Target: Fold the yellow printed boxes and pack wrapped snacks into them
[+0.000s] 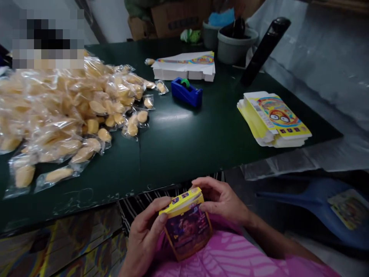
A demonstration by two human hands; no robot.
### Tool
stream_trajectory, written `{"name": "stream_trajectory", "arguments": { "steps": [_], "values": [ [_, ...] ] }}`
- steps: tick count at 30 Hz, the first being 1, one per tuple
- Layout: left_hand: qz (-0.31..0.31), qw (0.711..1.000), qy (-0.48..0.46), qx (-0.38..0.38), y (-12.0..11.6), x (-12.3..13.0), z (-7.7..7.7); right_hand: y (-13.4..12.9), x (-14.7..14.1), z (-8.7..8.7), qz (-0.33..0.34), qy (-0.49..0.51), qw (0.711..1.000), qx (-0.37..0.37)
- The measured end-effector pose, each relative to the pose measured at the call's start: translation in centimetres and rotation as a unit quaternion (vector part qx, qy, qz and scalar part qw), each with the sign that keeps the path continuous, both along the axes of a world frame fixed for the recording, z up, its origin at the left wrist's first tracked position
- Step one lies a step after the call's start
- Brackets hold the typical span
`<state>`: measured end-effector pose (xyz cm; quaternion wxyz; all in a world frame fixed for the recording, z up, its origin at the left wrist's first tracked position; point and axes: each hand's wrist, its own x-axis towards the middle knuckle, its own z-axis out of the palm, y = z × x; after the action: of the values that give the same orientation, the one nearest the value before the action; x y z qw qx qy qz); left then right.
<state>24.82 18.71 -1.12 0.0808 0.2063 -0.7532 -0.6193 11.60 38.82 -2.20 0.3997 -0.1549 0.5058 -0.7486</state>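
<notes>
Over a pink patterned shirt (219, 254), L hand (144, 234) and R hand (221, 200) clamp both sides of a small glossy yellow card box (186, 225), just below the edge of a dark green table (173, 154). On its smooth top: heap of crinkly clear plastic packets (72, 111) w/ pale yellow pieces, blocky blue tape dispenser (186, 92), stack of flat printed cartons (273, 119).

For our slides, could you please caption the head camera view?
Left hand and right hand hold a yellow printed carton before a dark green table.
</notes>
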Motion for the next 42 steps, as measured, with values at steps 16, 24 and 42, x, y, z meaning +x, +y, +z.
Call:
{"name": "stream_trajectory", "arguments": {
  "steps": [16, 24, 42],
  "values": [
    [-0.006, 1.0, 0.017, -0.02, -0.4, 0.0, -0.1, -1.2, 1.3, 0.6, -0.13, 0.07, 0.987, 0.07],
    [-0.122, 0.981, 0.063, -0.139, -0.9, -0.9, 1.1, -0.7, 0.8, 0.4, -0.084, 0.127, 0.988, 0.036],
    [-0.22, 0.968, 0.013, -0.12, -1.7, -1.1, 2.2, -0.1, 0.5, 1.2, -0.02, 0.261, 0.963, 0.066]
  ]
}}
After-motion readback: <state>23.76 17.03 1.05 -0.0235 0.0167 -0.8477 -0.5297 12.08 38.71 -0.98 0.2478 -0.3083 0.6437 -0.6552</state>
